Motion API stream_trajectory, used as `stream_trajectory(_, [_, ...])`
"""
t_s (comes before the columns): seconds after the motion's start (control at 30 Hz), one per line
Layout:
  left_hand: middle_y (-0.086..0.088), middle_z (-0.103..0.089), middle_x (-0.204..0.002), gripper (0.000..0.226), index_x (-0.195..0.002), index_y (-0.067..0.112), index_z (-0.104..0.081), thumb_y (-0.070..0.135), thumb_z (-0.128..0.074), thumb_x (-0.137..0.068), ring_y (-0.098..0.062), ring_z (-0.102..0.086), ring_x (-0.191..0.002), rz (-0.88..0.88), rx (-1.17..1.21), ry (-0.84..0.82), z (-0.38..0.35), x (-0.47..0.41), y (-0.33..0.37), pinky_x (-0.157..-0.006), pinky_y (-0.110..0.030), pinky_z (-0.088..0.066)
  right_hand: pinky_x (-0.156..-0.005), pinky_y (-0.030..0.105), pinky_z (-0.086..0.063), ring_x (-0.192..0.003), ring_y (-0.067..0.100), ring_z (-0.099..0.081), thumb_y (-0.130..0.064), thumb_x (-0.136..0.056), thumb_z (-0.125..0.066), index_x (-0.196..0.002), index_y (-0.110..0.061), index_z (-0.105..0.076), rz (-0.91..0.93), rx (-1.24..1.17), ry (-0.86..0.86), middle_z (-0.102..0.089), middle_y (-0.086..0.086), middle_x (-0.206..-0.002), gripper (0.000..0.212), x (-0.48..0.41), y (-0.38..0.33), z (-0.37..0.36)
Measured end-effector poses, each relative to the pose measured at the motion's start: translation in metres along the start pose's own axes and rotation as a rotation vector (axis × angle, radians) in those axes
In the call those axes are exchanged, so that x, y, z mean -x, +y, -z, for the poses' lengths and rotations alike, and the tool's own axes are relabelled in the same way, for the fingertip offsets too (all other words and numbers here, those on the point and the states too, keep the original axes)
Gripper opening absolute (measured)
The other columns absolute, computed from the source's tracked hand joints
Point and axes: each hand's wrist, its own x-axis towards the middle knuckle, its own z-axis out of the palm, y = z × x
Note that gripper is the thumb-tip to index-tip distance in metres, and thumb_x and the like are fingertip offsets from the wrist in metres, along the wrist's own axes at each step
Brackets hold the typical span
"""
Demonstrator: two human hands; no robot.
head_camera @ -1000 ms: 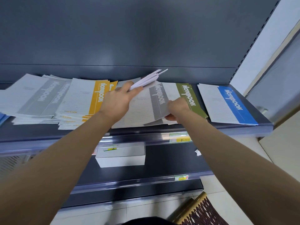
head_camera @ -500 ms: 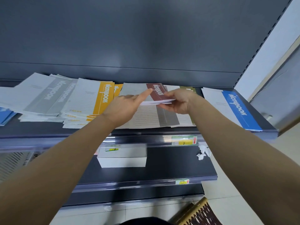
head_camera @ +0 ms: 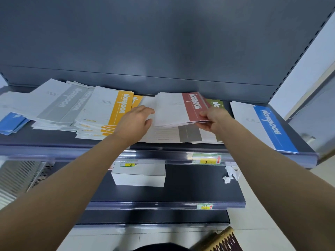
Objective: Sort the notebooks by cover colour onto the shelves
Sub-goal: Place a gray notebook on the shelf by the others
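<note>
Retail shop, stationery section. Dark metal gondola shelves (head_camera: 54, 137) hung on a slotted upright (head_camera: 300, 55). Clear label strip (head_camera: 163, 155) along the front edge, holding yellow price tags (head_camera: 206, 159). Identical notebooks (head_camera: 112, 107) stacked in multiples as stock. Pale tiled floor (head_camera: 253, 223) beneath.

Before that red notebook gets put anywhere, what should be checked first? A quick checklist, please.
1. Right hand pinches the red notebook at its near corner: ok.
2. Left hand touches its left edge: ok.
3. Near edge raised off the grey notebook beneath: ok.
4. Only one notebook in the pinch: cannot tell.
5. Red pile waiting on the shelf: cannot tell.
</note>
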Motion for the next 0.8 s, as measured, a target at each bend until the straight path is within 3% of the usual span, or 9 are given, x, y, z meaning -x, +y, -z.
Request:
stream_trajectory(0.13, [-0.009, -0.050, -0.135, 0.040, -0.135, 0.014, -0.046, 0.022, -0.050, -0.097, -0.025, -0.053, -0.116, 0.191, -0.001, -0.128, -0.006, 0.001, 0.001, -0.092, -0.034, -0.047, -0.059, 0.040, -0.058, -0.088, 0.025, -0.068, -0.002, -0.093, -0.055, -0.117, -0.011, -0.047, 0.008, 0.063, 0.054, -0.067, 0.010, -0.101, 0.027, -0.007, 0.007, 0.014])
stream_trajectory(0.23, [-0.011, -0.052, -0.132, 0.045, -0.137, 0.010, -0.043, 0.022, -0.054, -0.095, -0.026, -0.053, -0.115, 0.399, 0.128, -0.254, -0.011, -0.002, 0.006, -0.090, -0.032, -0.046, -0.056, 0.040, -0.056, -0.079, 0.023, -0.066, -0.001, -0.094, -0.053, -0.112, -0.012, -0.047, 0.004, 0.086, 0.072, -0.066, 0.008, -0.091, 0.022, -0.010, 0.013, 0.021])
stream_trajectory(0.33, [-0.013, -0.049, -0.135, 0.045, -0.135, 0.004, -0.042, 0.018, -0.055, -0.094, -0.028, -0.049, -0.120, 0.539, 0.174, -0.305, -0.012, -0.009, 0.013, -0.088, -0.028, -0.043, -0.059, 0.039, -0.056, -0.078, 0.022, -0.066, -0.006, -0.095, -0.053, -0.111, -0.014, -0.046, 0.005, 0.100, 0.075, -0.066, 0.008, -0.093, 0.019, -0.011, 0.015, 0.026])
stream_trajectory(0.43, [-0.014, -0.054, -0.125, 0.033, -0.123, -0.001, -0.050, 0.013, -0.055, -0.094, -0.027, -0.052, -0.109, 0.579, 0.126, -0.379, -0.011, -0.016, 0.022, -0.077, -0.024, -0.040, -0.058, 0.038, -0.056, -0.078, 0.022, -0.066, -0.010, -0.096, -0.053, -0.114, -0.015, -0.046, 0.009, 0.114, 0.080, -0.066, 0.007, -0.095, 0.020, -0.011, 0.017, 0.028])
stream_trajectory(0.53, [-0.013, -0.054, -0.123, 0.032, -0.121, 0.003, -0.050, 0.016, -0.056, -0.093, -0.028, -0.050, -0.114, 0.579, 0.083, -0.471, -0.019, -0.025, 0.031, -0.092, -0.032, -0.044, -0.061, 0.039, -0.057, -0.081, 0.024, -0.066, -0.012, -0.096, -0.054, -0.117, -0.015, -0.046, 0.017, 0.127, 0.107, -0.066, 0.009, -0.103, 0.022, -0.014, 0.019, 0.036])
stream_trajectory(0.6, [-0.011, -0.053, -0.125, 0.036, -0.122, 0.007, -0.050, 0.025, -0.057, -0.092, -0.028, -0.047, -0.118, 0.587, 0.051, -0.503, -0.026, -0.029, 0.035, -0.105, -0.040, -0.037, -0.062, 0.040, -0.057, -0.076, 0.023, -0.065, -0.012, -0.096, -0.054, -0.116, -0.015, -0.046, 0.026, 0.133, 0.127, -0.065, 0.009, -0.102, 0.022, -0.016, 0.020, 0.042])
stream_trajectory(0.73, [-0.008, -0.053, -0.121, 0.050, -0.118, 0.012, -0.050, 0.049, -0.060, -0.086, -0.029, -0.044, -0.120, 0.594, -0.095, -0.494, -0.036, -0.030, 0.028, -0.105, -0.043, -0.029, -0.060, 0.039, -0.056, -0.073, 0.022, -0.064, -0.011, -0.097, -0.052, -0.118, -0.015, -0.047, 0.019, 0.123, 0.144, -0.065, 0.008, -0.098, 0.022, -0.023, 0.024, 0.050])
stream_trajectory(0.8, [-0.009, -0.054, -0.122, 0.051, -0.112, 0.012, -0.050, 0.051, -0.065, -0.082, -0.031, -0.043, -0.121, 0.615, -0.117, -0.490, -0.035, -0.030, 0.024, -0.104, -0.043, -0.029, -0.061, 0.040, -0.057, -0.078, 0.024, -0.065, -0.011, -0.097, -0.052, -0.119, -0.015, -0.047, 0.013, 0.118, 0.149, -0.065, 0.008, -0.100, 0.023, -0.024, 0.024, 0.050])
